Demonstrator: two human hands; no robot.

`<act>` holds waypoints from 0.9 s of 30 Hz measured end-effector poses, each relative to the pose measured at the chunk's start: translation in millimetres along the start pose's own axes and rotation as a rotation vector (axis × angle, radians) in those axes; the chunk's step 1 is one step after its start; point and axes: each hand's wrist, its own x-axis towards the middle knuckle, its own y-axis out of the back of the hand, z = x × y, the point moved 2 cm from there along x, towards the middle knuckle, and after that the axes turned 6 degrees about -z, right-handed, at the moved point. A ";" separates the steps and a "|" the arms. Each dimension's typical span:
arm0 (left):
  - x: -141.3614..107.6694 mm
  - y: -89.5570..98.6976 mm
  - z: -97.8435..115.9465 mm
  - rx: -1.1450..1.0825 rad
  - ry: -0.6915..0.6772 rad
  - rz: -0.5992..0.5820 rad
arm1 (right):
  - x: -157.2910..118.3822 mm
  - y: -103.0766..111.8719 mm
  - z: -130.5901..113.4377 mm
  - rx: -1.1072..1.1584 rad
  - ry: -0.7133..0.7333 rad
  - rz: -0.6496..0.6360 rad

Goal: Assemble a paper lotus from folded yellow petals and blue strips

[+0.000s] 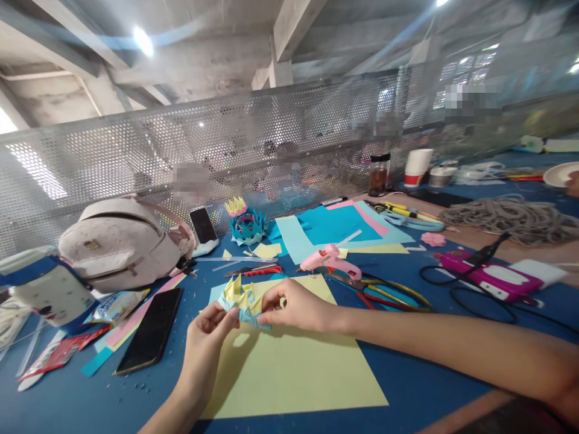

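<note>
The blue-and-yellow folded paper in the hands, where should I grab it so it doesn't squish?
Probably pinch the folded paper lightly by its pale blue lower folds, coming from the left and right ends. Its yellow points stick up and look easy to bend. The left hand and right hand hold it from opposite sides.

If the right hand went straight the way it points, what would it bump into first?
The folded yellow and pale-blue paper piece, which the right hand is touching; beyond it, probably the left hand on the other side, though depth is hard to judge.
</note>
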 end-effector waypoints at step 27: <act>0.0 0.4 1.3 0.014 0.036 0.010 | -0.5 1.7 -6.2 -0.140 -0.017 0.016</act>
